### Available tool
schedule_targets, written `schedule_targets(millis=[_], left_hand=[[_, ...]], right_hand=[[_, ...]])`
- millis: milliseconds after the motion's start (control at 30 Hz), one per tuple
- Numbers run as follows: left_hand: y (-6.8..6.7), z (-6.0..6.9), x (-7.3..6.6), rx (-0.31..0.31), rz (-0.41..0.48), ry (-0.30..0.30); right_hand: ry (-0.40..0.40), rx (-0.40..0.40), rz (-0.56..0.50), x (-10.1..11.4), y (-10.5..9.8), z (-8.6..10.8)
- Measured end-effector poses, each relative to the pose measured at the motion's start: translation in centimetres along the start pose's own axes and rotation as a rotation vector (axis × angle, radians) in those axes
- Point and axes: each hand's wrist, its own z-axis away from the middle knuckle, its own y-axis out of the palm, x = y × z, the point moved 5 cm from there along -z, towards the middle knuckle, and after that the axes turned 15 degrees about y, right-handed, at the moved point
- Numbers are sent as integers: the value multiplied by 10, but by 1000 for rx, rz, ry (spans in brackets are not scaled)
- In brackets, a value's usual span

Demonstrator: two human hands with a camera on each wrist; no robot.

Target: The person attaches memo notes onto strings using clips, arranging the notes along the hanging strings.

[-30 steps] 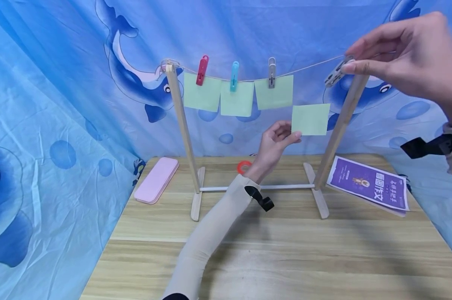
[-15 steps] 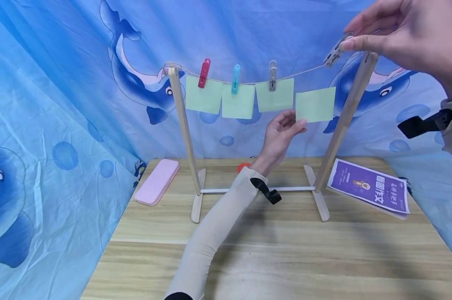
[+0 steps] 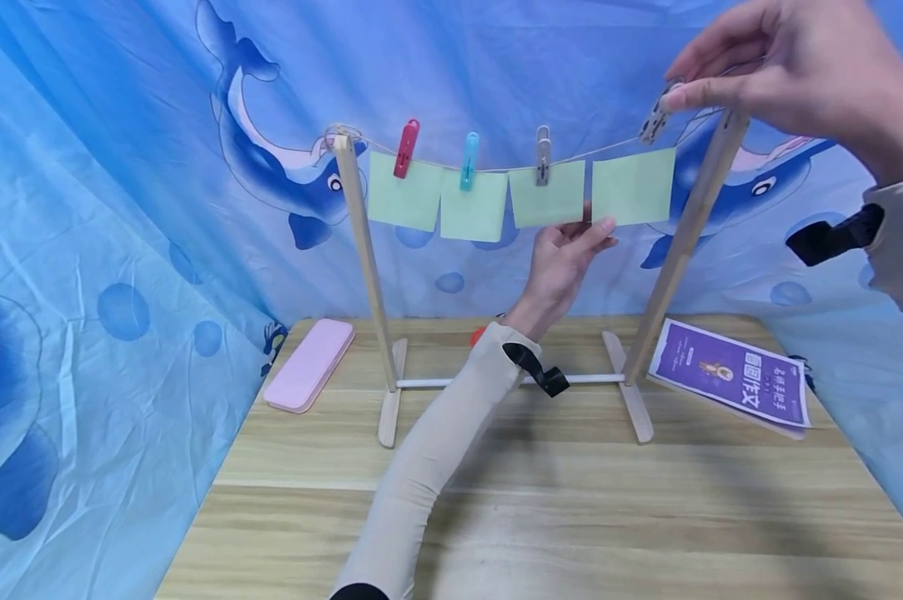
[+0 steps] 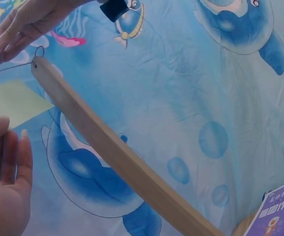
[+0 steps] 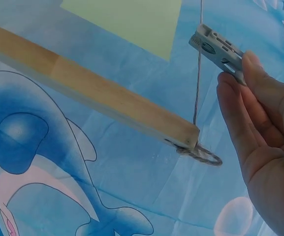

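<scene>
My left hand (image 3: pixel 559 262) pinches a pale green paper square (image 3: pixel 634 187) by its lower left corner, just beneath the string (image 3: pixel 609 147). Up at the right, my right hand (image 3: pixel 804 79) grips a grey clothespin (image 3: pixel 655 117) between thumb and fingers. In the right wrist view the tip of that clothespin (image 5: pixel 215 44) is at the string, and the paper (image 5: pixel 132 22) is apart from it. Three more green squares hang to the left, under a red clothespin (image 3: pixel 406 148), a light blue clothespin (image 3: pixel 469 162) and another grey clothespin (image 3: pixel 544 156).
The string spans two wooden posts (image 3: pixel 364 262) joined low by a white rod (image 3: pixel 428 383). A pink case (image 3: pixel 310 365) lies at the table's left, a purple booklet (image 3: pixel 732 375) at its right. An orange-red object (image 3: pixel 477 335) is partly behind the left arm.
My left hand has raised the green paper square from well below the string to just under it. My right hand has moved slightly left with the grey clothespin.
</scene>
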Motion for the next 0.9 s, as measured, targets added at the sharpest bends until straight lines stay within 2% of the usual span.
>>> schedule_targets(millis=[200,467,667,900], left_hand=[[2,-4,-2,10,24,14],[6,-6,-7,20,47,22],[8,-9,-7,10,73,17],[8,-10,-6,11,83,27]], right_hand=[[-1,13,-41,0,-5,-7],[8,87,-63,-1,-3,-11],[-26,81,40,0,1,-10],[-20,119,27,1,7,-9]])
